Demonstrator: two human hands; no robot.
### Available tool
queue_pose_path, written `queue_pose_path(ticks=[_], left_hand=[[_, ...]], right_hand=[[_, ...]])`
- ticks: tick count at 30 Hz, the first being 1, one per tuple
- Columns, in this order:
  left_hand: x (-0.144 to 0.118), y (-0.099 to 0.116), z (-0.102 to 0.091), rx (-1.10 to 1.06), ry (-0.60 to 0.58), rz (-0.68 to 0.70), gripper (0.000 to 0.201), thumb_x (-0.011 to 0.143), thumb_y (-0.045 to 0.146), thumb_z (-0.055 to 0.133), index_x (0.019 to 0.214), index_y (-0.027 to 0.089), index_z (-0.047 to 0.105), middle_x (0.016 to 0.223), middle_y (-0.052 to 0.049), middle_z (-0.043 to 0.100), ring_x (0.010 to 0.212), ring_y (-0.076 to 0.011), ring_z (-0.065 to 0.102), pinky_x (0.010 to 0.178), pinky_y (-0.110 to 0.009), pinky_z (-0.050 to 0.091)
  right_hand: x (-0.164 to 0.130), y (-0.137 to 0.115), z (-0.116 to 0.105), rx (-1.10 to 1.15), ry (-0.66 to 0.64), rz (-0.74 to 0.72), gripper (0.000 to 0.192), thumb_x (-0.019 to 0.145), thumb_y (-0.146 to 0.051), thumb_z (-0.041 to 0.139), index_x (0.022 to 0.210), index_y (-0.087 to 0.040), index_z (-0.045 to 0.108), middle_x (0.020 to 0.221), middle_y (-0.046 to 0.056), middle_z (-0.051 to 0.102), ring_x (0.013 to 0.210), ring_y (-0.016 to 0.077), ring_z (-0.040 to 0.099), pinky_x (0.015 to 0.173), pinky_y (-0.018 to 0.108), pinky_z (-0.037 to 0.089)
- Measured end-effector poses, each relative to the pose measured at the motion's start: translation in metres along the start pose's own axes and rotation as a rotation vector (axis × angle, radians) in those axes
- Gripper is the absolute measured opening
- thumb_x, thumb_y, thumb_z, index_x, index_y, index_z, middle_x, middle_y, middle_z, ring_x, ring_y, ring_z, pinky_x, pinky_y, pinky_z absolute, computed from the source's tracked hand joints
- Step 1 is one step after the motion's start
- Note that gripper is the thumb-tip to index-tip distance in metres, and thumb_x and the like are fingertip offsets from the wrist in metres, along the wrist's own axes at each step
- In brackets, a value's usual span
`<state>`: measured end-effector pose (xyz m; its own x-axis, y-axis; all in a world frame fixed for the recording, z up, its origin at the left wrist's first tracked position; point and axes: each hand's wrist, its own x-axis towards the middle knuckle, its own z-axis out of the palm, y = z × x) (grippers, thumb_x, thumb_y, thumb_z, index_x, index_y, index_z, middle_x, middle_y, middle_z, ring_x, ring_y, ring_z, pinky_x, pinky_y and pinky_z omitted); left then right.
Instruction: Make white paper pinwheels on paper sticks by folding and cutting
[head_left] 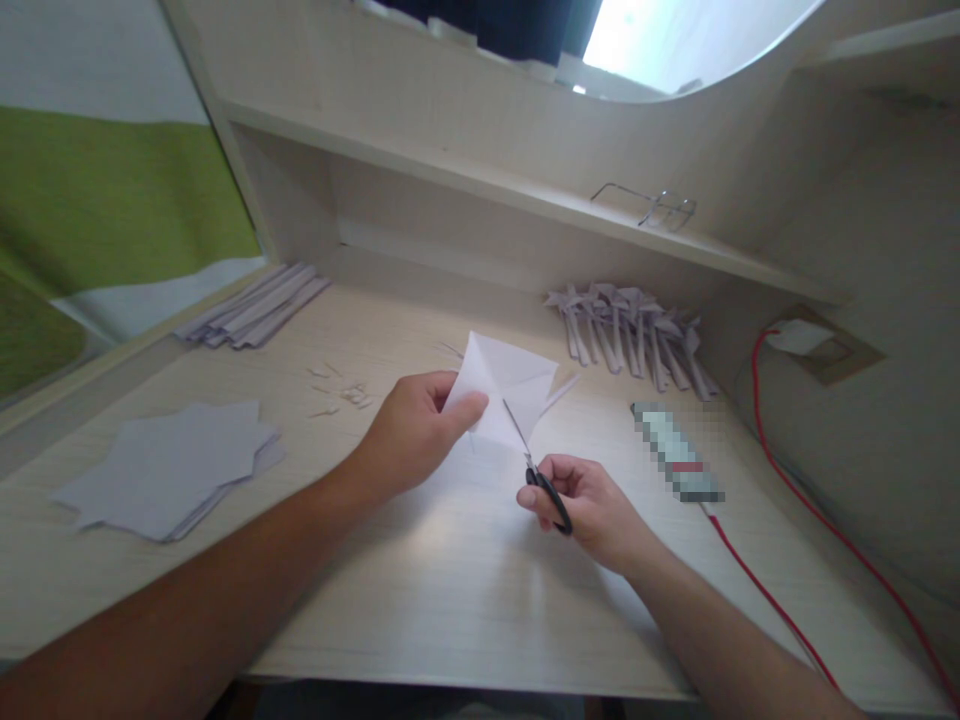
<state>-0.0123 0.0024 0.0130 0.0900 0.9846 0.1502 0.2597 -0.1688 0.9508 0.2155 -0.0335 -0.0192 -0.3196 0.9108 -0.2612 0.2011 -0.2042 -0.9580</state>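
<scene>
Between thumb and fingers, my left hand [420, 430] grips a white square of paper [517, 375] by its left side, above the desk. Crease lines run across the sheet. My right hand [581, 500] holds black-handled scissors [547, 495], fingers in the loops. Their blade lies at the paper's lower right corner and points inward toward the middle. Part of the paper's left edge is hidden behind my left thumb. Behind the sheet, thin paper strips [561, 395] lie on the desk.
White paper sheets [172, 465] are stacked at left, with rolled paper sticks [255, 305] behind. Small wooden bits [352, 393] lie near my left hand. Paper pinwheels [630, 325] rest at back right. A phone [679, 455] with a red cable [772, 610] lies right; glasses [664, 208] sit on the shelf.
</scene>
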Motion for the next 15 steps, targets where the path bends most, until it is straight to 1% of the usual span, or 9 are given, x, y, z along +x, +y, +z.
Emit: queue_pose_path(ticks=[8,15], left_hand=[[-0.0012,0.0,0.0004,-0.003,0.008,-0.007,0.032,0.085,0.04,0.063,0.064,0.016,0.06,0.055,0.005,0.051,0.052,-0.0104,0.044,0.048,-0.023,0.03],[-0.0015,0.0009,0.0007,-0.004,0.009,-0.012,0.034,0.086,0.04,0.063,0.062,0.017,0.057,0.054,0.005,0.05,0.052,-0.0101,0.044,0.049,-0.023,0.03]], right_hand=[[0.0011,0.0008,-0.0011,-0.023,0.001,-0.011,0.039,0.075,-0.045,0.086,0.068,-0.019,0.058,0.056,-0.005,0.058,0.053,0.0095,0.045,0.054,0.026,0.031],[0.0008,0.0005,-0.0014,-0.028,0.002,-0.011,0.039,0.075,-0.045,0.086,0.068,-0.019,0.058,0.056,-0.005,0.058,0.052,0.0093,0.044,0.054,0.026,0.03]])
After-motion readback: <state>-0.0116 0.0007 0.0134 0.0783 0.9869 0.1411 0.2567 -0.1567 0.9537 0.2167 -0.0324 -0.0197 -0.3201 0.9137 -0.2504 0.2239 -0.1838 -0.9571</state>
